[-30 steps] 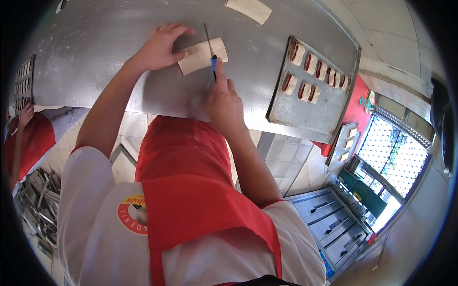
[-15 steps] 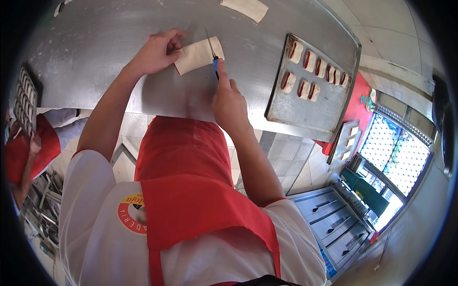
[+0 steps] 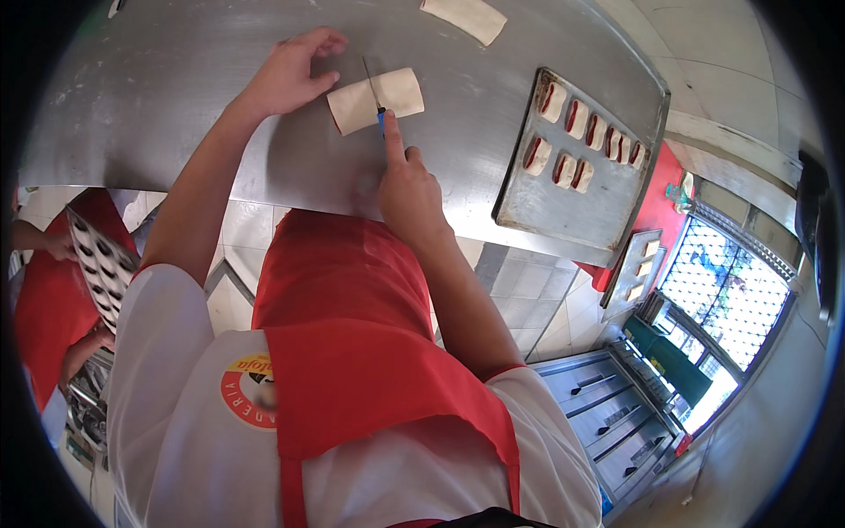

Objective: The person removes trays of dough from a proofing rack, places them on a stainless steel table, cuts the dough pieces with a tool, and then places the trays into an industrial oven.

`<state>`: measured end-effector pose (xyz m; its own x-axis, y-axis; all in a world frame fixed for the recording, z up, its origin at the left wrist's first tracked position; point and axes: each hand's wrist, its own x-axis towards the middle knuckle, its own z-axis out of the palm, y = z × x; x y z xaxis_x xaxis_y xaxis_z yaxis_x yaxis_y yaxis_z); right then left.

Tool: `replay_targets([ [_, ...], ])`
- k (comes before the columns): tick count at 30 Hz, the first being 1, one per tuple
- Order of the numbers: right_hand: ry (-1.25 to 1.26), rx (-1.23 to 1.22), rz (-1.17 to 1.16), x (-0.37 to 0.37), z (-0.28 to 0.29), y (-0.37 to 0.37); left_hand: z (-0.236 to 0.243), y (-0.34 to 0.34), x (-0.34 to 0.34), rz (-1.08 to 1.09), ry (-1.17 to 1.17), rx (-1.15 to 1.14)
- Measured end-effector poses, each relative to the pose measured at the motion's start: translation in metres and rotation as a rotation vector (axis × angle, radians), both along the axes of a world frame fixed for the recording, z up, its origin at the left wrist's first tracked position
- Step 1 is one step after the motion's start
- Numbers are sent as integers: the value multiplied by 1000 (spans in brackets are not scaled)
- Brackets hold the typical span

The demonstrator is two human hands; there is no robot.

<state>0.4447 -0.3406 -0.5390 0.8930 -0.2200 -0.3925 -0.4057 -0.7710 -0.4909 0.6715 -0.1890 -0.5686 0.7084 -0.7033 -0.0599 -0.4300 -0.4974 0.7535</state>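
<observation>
A pale filled dough roll [image 3: 400,92] lies slightly slanted on the steel table, red filling just showing at its left end. Across its middle rests the thin blade of a knife [image 3: 373,85] with a blue handle. My right hand [image 3: 410,194] is closed round that handle, index finger stretched along it. Just off the roll's upper left corner, my left hand [image 3: 295,75] is open, thumb and fingers apart with nothing between them. I cannot tell whether the blade has cut into the dough.
A metal baking tray [image 3: 563,207] with several cut red-filled pastries sits at the table's right end. Another dough piece [image 3: 466,19] lies at the far side. On the left, a person in a red apron holds a moulded tray [image 3: 99,264] beside the table [image 3: 220,167].
The knife has shifted left, from near the roll's right end to its middle. My left hand has lifted away from the dough. The other person's tray has moved off the table's left end.
</observation>
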Motion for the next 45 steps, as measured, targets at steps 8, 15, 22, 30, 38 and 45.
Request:
replay_targets([
  [8,49,-8,18,5,9,-2,3,-25,-12,-289,-231,85],
  [15,89,-16,27,9,3,-1,-5,-40,-9,-338,-315,163],
  [22,263,41,-14,-60,20,-3,3,-43,-20,-288,-319,165],
  [30,225,148,-119,-140,48,-17,-23,-16,-18,-191,393,-188],
  [38,-82,181,-136,-120,42,-18,-9,-2,-31,140,702,-215],
  [45,-168,130,22,-93,39,-26,-30,18,-56,458,223,-289],
])
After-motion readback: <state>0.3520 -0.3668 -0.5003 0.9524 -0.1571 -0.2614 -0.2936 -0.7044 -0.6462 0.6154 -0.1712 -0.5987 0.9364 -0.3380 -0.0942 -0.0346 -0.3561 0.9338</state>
